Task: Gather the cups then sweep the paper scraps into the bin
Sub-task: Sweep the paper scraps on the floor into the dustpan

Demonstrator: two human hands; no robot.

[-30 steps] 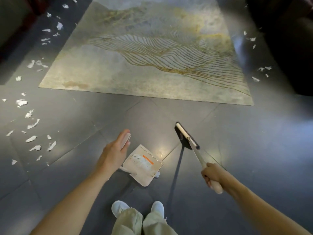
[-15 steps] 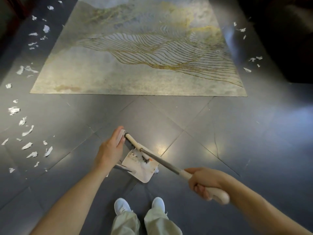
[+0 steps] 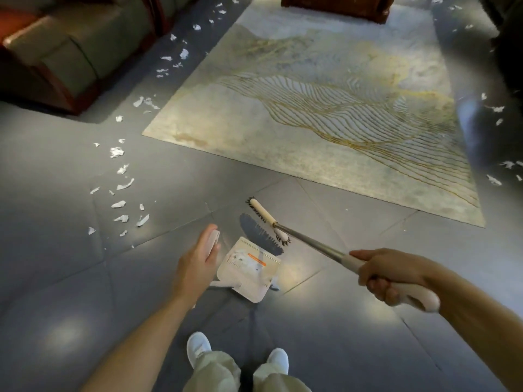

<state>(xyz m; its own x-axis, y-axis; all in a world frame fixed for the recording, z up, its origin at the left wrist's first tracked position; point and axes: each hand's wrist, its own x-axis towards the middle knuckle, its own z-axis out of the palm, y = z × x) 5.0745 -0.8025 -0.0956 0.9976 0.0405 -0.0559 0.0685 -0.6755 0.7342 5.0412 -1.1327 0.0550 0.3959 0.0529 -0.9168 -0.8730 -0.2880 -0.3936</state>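
Brush [image 3: 268, 219] head is up out of the dustpan [image 3: 249, 271] now, hanging just past its far edge at lower centre. Left hand [image 3: 198, 261] curls round the dustpan's upright handle, and right hand [image 3: 387, 275] is clamped on the brush's white grip. Loose paper scraps [image 3: 124, 185] trail up the left floor beside the rug [image 3: 311, 108].

One broom [image 3: 267, 219], one dustpan [image 3: 249, 271] and one patterned rug [image 3: 325, 108]. Two bare hands, a left hand [image 3: 195, 264] and a right hand [image 3: 387, 275], and two white shoes [image 3: 198, 346]. One armchair [image 3: 70, 43] and one dark wooden piece of furniture [image 3: 336, 7]. Torn paper scraps [image 3: 116, 151] number several dozen, too small and scattered to count exactly.
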